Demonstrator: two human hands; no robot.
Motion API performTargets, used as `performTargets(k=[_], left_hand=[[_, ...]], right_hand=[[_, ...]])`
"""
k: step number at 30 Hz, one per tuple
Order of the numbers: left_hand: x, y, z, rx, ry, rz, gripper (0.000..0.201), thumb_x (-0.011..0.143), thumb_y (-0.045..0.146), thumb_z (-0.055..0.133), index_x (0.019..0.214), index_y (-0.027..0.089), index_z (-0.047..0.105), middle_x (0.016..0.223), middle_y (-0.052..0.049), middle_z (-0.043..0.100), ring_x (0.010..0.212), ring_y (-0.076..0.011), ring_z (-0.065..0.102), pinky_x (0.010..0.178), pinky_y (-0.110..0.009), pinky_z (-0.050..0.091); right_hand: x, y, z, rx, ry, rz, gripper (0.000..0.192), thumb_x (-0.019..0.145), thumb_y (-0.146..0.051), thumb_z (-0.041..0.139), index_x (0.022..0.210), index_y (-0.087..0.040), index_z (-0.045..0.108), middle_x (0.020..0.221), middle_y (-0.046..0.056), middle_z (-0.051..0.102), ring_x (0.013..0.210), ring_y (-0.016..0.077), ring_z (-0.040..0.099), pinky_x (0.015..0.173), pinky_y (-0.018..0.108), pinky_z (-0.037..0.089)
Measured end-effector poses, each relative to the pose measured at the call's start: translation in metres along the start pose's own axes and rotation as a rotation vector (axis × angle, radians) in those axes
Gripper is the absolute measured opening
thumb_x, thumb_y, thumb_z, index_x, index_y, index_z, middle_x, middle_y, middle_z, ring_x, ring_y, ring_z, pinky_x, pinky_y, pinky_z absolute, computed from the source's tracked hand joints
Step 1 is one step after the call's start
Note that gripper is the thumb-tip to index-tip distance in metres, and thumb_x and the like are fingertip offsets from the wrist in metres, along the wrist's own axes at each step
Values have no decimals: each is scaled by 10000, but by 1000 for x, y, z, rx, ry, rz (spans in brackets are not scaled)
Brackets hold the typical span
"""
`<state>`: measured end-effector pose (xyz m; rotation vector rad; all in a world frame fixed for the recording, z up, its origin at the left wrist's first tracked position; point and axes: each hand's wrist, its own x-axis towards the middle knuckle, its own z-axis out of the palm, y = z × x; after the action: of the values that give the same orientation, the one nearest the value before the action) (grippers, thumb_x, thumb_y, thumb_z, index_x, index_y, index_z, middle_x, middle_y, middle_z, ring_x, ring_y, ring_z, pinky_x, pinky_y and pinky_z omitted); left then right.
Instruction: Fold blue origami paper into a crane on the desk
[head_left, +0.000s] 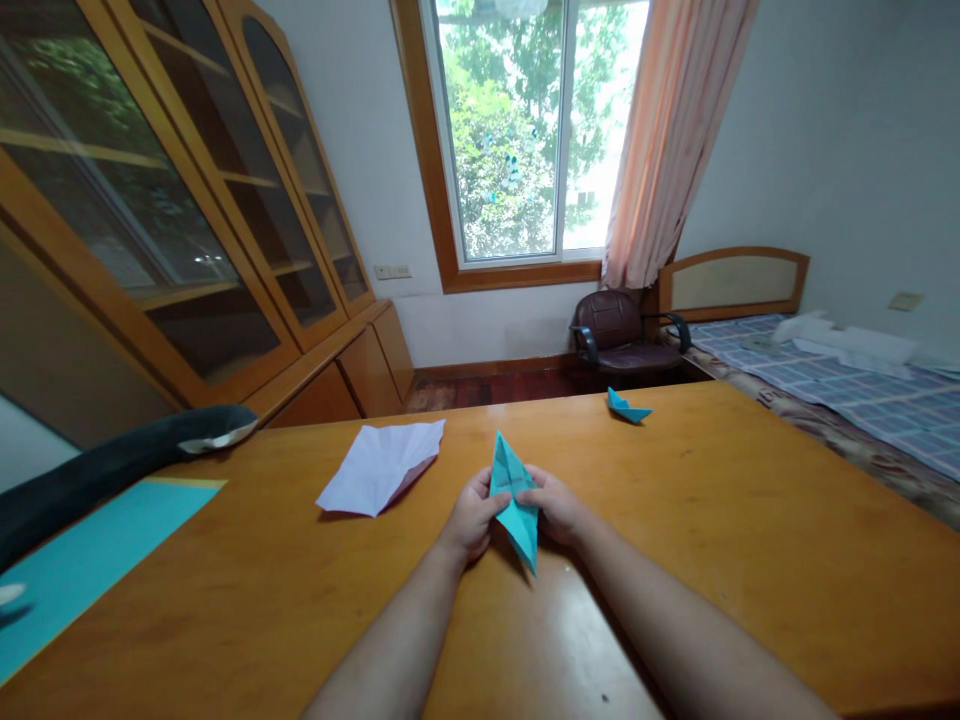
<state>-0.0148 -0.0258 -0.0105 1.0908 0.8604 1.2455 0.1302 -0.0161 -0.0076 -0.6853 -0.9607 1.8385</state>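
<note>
A folded piece of turquoise paper (517,520), pointed at both ends, is held just above the table between my two hands. My left hand (472,515) grips its left edge, the thumb lying on top. On the opposite edge, my right hand (556,503) pinches it with the thumb pressed on the paper's middle. The fingers under the paper are partly hidden. Farther back on the right lies a small blue folded paper boat (627,407). Left of my hands rests a creased white sheet of paper (382,465).
The wooden table (750,540) fills the foreground. On its left side are a turquoise sheet (112,555) and a long dark object (127,450). Beyond the table stand an office chair (619,335), a bed (847,365) and a glass-fronted cabinet (225,200).
</note>
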Motion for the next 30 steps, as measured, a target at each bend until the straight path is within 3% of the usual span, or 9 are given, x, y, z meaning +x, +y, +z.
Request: performTargets(k=[8,13,18,23,27,30], left_hand=[[4,2,-3,19,93,-72,397,550,414,829,861,205,698,771,-36,735,885,-333,664,718,-415,530],[8,-1,-1,-32,80,-42,480,556,381,838,904,172,582,786,-41,717,718,-208,671,672,-320,522],[13,-6,-3,-56,199,18,534,549,302,827,910,211,445,651,50,649,545,-110,605,577,-216,459],[12,-3,-4,-84,203,23,459,571,228,779,944,185,516,767,-3,693,656,-126,642,663,-232,475],[12,-1,-2,-80,187,29,409,564,173,749,939,164,587,789,-26,702,701,-145,650,700,-252,483],[13,-2,-3,-61,208,52,383,570,149,723,938,164,620,791,-24,703,716,-148,647,704,-255,482]], right_hand=[[7,-1,-7,-82,183,-94,359,506,-298,793,645,-203,476,539,-78,522,494,92,436,501,214,325],[12,2,-10,-139,284,-139,355,513,-311,766,638,-210,449,504,-90,491,462,85,406,476,212,308],[16,5,-13,-181,379,-218,290,545,-293,729,686,-215,489,502,-94,503,448,89,434,460,214,331],[15,2,-12,-169,350,-269,469,561,-241,716,1013,-224,593,623,-62,632,529,122,554,533,240,426],[14,0,-10,-163,294,-292,380,554,-214,715,931,-206,671,799,15,719,736,176,646,698,297,490],[15,1,-12,-168,323,-289,275,531,-215,725,804,-194,695,784,20,727,713,175,638,690,297,488]])
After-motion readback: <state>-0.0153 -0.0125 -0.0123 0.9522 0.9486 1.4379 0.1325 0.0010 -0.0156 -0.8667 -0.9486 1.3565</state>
